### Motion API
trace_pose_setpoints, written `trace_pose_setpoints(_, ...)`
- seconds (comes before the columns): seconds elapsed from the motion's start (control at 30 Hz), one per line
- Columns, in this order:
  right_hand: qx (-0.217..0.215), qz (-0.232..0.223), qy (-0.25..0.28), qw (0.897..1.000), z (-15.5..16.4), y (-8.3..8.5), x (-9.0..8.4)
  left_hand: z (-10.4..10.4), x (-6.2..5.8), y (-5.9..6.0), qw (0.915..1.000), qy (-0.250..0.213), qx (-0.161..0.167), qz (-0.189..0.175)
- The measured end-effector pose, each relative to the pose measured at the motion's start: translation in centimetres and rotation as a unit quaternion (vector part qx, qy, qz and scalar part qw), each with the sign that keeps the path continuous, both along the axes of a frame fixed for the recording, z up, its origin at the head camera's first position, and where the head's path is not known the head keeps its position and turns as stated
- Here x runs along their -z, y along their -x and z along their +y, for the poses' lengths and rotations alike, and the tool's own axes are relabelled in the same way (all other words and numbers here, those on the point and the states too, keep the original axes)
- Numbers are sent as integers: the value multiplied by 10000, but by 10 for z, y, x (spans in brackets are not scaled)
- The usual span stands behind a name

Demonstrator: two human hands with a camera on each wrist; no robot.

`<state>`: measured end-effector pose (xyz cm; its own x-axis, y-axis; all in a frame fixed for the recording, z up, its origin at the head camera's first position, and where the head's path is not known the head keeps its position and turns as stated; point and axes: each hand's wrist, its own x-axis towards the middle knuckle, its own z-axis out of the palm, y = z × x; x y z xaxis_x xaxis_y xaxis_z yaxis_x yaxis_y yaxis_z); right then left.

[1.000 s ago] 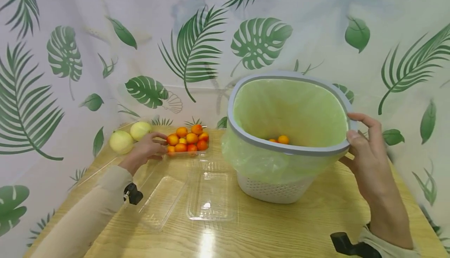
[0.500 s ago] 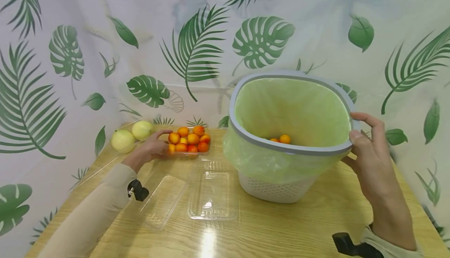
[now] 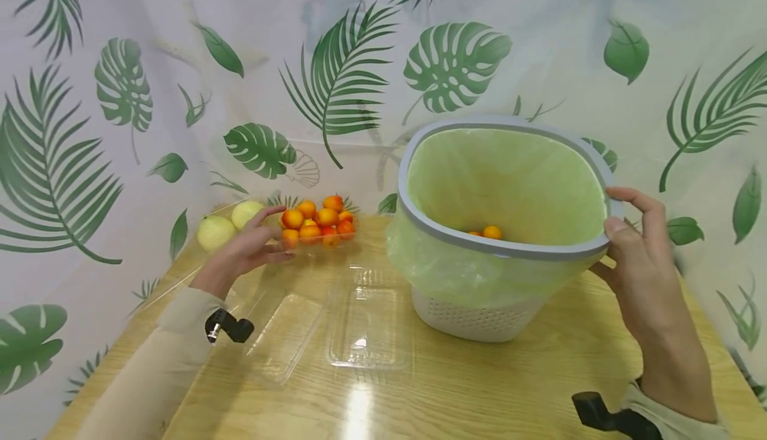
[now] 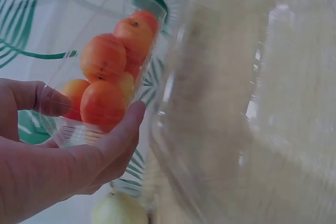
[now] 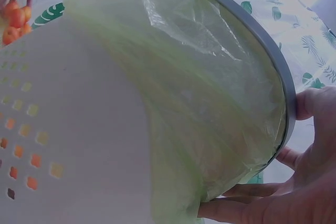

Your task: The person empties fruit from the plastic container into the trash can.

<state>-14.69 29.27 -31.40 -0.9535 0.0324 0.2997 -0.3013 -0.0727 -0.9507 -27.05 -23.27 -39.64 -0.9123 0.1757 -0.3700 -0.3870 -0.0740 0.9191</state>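
Tray [image 3: 317, 230] of small orange fruits [image 3: 316, 219] sits at the far left of the table [image 3: 455, 387], and my left hand [image 3: 248, 250] has it by its near-left end. On the left wrist view the thumb [image 4: 44, 99] presses one clear wall while the fingers [image 4: 121, 137] curl under and around the other, so the hand cups that end. From that grip the tray's long axis runs to the right, toward the bin [image 3: 503, 227], which stands well apart on the far side of the two empty clear trays [image 3: 335, 327].

My right hand [image 3: 644, 273] holds the bin by its right rim [image 3: 605, 240], thumb on top of the grey ring and fingers wrapped below over the green liner [image 5: 210, 103]. The bin is tilted, mouth leaning toward me and to the left, base on the table. A few orange fruits [image 3: 488, 232] lie inside at the bottom.

So the tray lies left of the bin's mouth and lower than its rim. The left hand is the nearer one to it; the right is occupied with the bin. Two pale round fruits [image 3: 230, 223] sit just beyond the left hand, close to the tray but apart from it.
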Motion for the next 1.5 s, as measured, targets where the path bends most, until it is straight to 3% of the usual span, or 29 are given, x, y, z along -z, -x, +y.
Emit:
trace_pose_setpoints(0.23, -51, -56, 177, 9998, 2, -1, 1, 1, -23, -20, 9965, -464, -342, 604)
trace_pose_setpoints(0.53, -181, 44, 288, 9994, 0, 1, -1, 18, -61, -56, 9825, -1188, -817, 1182)
trace_pose_setpoints(0.7, -137, 13, 150, 9998, -2, 1, -2, 26, -70, -75, 9673, -1215, -1120, 1923)
trace_pose_setpoints(0.93, -68, -109, 179, 9998, -3, -2, -3, 36, -83, -92, 9414, -1210, -1127, 2938)
trace_pose_setpoints(1.03, -3, -264, 308, 9992, -1, -3, -4, 40, -88, -97, 9359, -1270, -1139, 3083)
trace_pose_setpoints(1.2, 28, -394, 423, 9983, -1, -3, -6, 39, -92, -105, 9371, -1402, -1125, 2993)
trace_pose_setpoints(1.5, 70, -354, 212, 9991, -5, -2, -4, 46, -97, -111, 9287, -1705, -1041, 3125)
